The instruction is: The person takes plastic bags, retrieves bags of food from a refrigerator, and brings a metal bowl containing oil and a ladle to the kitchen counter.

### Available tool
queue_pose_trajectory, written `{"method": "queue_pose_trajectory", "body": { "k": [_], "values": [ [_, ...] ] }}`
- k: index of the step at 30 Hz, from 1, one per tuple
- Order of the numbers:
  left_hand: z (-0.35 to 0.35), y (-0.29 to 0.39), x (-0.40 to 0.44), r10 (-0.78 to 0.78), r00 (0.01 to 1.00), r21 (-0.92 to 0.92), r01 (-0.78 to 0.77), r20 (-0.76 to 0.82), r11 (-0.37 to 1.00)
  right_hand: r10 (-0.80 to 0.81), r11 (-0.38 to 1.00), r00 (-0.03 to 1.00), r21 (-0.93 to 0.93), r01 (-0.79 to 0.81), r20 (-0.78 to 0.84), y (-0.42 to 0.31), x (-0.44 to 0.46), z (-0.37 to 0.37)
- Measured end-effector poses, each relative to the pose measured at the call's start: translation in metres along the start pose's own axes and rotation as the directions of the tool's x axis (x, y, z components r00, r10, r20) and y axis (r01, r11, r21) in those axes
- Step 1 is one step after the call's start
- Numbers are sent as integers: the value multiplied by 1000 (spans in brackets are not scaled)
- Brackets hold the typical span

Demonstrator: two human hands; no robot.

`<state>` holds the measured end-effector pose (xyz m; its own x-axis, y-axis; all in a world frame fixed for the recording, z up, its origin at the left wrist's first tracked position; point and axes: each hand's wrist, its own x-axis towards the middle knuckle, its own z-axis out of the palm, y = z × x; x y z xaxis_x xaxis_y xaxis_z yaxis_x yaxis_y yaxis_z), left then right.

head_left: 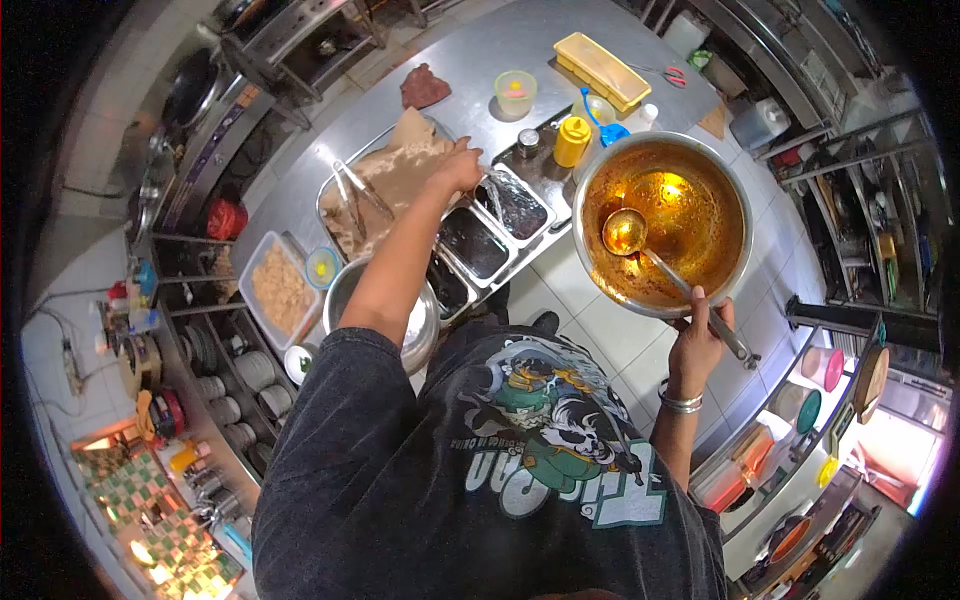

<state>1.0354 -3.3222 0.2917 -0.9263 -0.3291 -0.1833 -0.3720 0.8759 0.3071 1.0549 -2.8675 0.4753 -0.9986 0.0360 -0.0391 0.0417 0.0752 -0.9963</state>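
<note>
My right hand point(698, 345) is closed at the near rim of a large metal pot point(737, 270). The pot is stained with orange oil inside, and the handle of a ladle point(626, 232) runs under my thumb. The ladle's bowl rests in the pot. My left hand point(458, 170) reaches to the right edge of a metal tray point(322, 205) lined with brown paper point(405, 165). Its fingers are bent; what they grip is hidden. Tongs point(350, 200) lie on the paper. Beside this hand is a metal container covered with plastic wrap point(514, 205).
Several dark-filled containers point(473, 245) sit at the table's near edge. A metal bowl point(418, 325) and a tub of pale food point(280, 285) are at left. A yellow bottle point(571, 142), a yellow box point(602, 70) and red-handled scissors point(674, 76) stand or lie farther back.
</note>
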Motion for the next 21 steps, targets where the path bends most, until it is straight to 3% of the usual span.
{"method": "queue_pose_trajectory", "body": {
  "k": [1,2,5,7,9,13,15,17,19,20,21],
  "values": [
    [1,1,6,-27,997,-31,29,66,999,3,1000,1000,-1,-3,-14,0,-3,-2],
    [0,-2,11,47,988,32,-52,148,998,26,1000,999,13,-25,-38,1,-6,-5],
    [-4,-6,19,47,980,58,-60,194,997,53,999,996,-5,-53,-78,11,-8,-17],
    [8,-18,21,80,990,27,-83,119,996,55,998,995,-37,-58,-83,15,-11,-22],
    [23,-32,29,129,989,12,-128,-66,992,84,996,992,-9,-85,-97,15,-9,-20],
    [-42,7,-5,176,984,146,-180,37,973,82,995,993,-41,-86,-84,16,-2,-14],
    [-61,33,-35,166,986,96,-167,24,981,64,997,996,-45,-67,-67,13,3,-6],
    [-64,67,-70,181,983,-187,-180,-13,966,24,994,999,-108,-26,-28,24,14,-6],
    [-59,105,-104,245,969,-270,-245,-35,931,-20,985,1000,-174,22,12,36,27,-5],
    [-48,119,-113,222,973,-288,-196,63,938,-78,973,996,-216,84,37,41,35,-1],
    [-47,116,-116,209,976,-292,-183,60,939,-132,955,989,-258,144,63,45,41,4]
  ]
}}
